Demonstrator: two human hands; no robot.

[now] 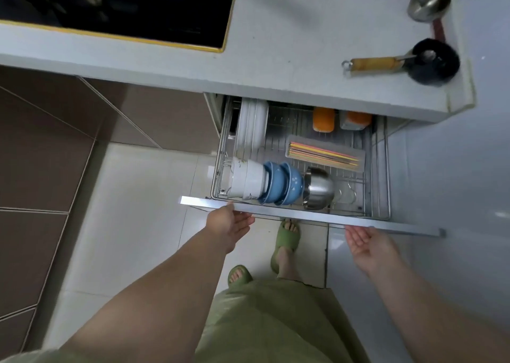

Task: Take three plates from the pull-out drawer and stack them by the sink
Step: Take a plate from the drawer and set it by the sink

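Note:
The pull-out drawer (309, 215), a wire basket with a metal front rail, stands partly drawn out under the counter. Several white plates (251, 126) stand on edge at its back left, partly under the counter edge. My left hand (229, 222) is palm-up under the left part of the front rail, fingers hooked beneath it. My right hand (367, 242) is also palm-up, just under the rail's right part, fingers apart and holding nothing. No sink is in view.
Stacked white bowls (247, 179), blue bowls (283, 183) and a steel bowl (318, 187) lie in the drawer front. A chopstick tray (325, 152) and orange containers (323, 119) sit behind. A hob (118, 9), ladle (429, 1) and black brush (430, 60) rest on the counter (289, 45).

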